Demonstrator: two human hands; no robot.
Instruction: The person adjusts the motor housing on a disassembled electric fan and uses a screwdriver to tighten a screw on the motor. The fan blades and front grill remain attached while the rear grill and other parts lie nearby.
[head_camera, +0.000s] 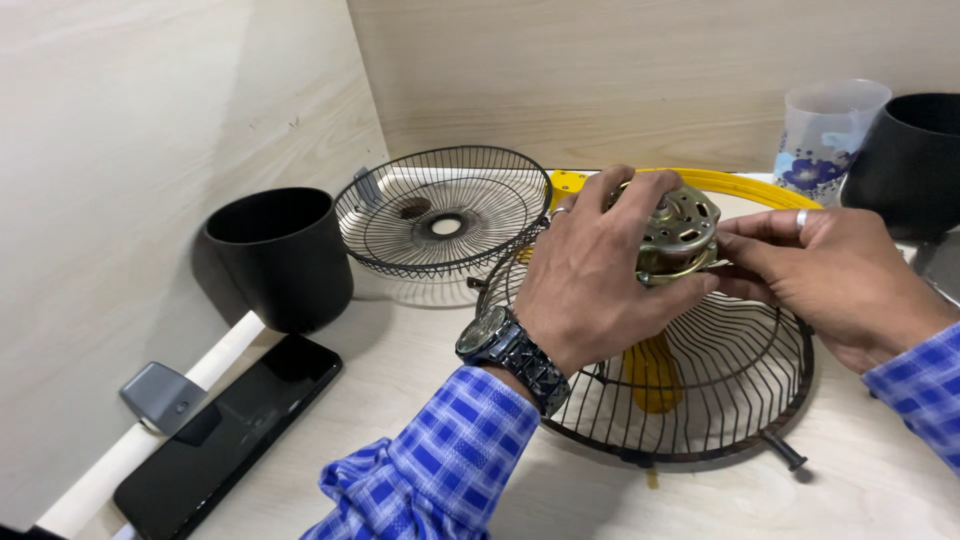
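Grip: both hands hold the small metal fan motor (678, 235); the left hand (590, 275) wraps over it, and the right hand (820, 275) pinches its side with its fingertips.
Where: the motor sits above the middle of the near wire fan guard (700, 400).
Slip risk: it looks heavy and round, so a loose pinch could let it fall and bend the wires.
Tip risk: the guard rests on small pegs and may rock if pushed.
Nearby: the phone (225, 435), black cup (280, 255) and far fan guard (440, 210) lie well apart.
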